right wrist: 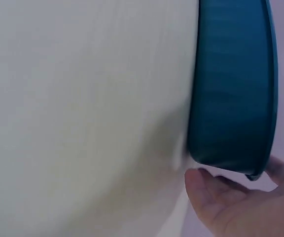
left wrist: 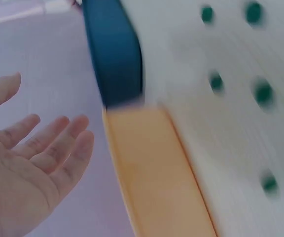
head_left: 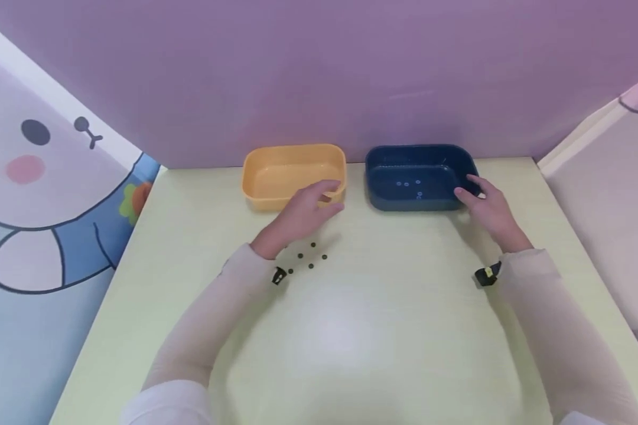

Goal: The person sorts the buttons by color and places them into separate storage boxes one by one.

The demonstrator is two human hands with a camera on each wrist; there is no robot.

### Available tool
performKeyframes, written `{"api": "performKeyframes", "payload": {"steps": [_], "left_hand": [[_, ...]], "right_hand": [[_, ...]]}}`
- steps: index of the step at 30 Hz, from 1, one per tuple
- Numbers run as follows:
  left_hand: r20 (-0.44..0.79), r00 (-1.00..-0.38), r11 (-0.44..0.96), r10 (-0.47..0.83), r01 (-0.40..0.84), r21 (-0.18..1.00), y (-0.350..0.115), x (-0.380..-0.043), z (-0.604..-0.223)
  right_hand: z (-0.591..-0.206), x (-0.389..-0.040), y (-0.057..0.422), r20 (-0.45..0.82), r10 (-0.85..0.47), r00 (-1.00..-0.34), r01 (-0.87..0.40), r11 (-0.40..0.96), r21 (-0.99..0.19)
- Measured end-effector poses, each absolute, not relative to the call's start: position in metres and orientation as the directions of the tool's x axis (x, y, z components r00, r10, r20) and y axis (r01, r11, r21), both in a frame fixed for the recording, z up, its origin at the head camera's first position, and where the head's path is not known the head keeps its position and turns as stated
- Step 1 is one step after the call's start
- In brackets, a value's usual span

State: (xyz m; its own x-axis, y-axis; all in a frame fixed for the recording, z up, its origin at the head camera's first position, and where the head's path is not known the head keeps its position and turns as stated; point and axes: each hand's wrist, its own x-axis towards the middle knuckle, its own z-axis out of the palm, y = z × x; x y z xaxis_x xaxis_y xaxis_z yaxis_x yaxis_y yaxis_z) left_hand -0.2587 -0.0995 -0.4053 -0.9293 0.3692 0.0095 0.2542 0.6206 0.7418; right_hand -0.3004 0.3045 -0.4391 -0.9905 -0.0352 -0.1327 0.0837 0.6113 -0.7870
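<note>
My left hand (head_left: 305, 213) hovers above the table beside the right front corner of the yellow bin (head_left: 255, 205). Its fingers are spread and loosely bent, and the left wrist view shows the palm with nothing in it. Between that wrist and the middle of the table lie several small dark green discs (head_left: 311, 266), blurred in the left wrist view. At the right end of the navy blue bin (head_left: 404, 204) is my right hand (head_left: 491, 213), its fingers parted around the corner; whether they touch it I cannot tell. Several small blue discs (head_left: 406, 184) lie inside this bin.
Both bins stand side by side at the back of the pale table (head_left: 340, 330), against a purple wall panel (head_left: 319, 77). A side panel with a cartoon animal (head_left: 26, 177) rises on the left, and a pale panel (head_left: 606, 195) on the right.
</note>
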Motion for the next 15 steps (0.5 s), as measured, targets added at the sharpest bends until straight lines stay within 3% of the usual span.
{"api": "performKeyframes", "payload": {"steps": [9, 15], "left_hand": [[0.137, -0.95, 0.579, 0.282, 0.283, 0.765, -0.141, -0.245, -0.404], [0.198, -0.967, 0.596, 0.164, 0.256, 0.761, -0.165, -0.239, -0.408]], "right_hand": [[-0.417, -0.28, 0.325, 0.002, 0.01, -1.0, 0.006, 0.708, -0.706], [-0.414, -0.274, 0.306, 0.084, -0.024, -0.996, -0.073, 0.754, -0.652]]}}
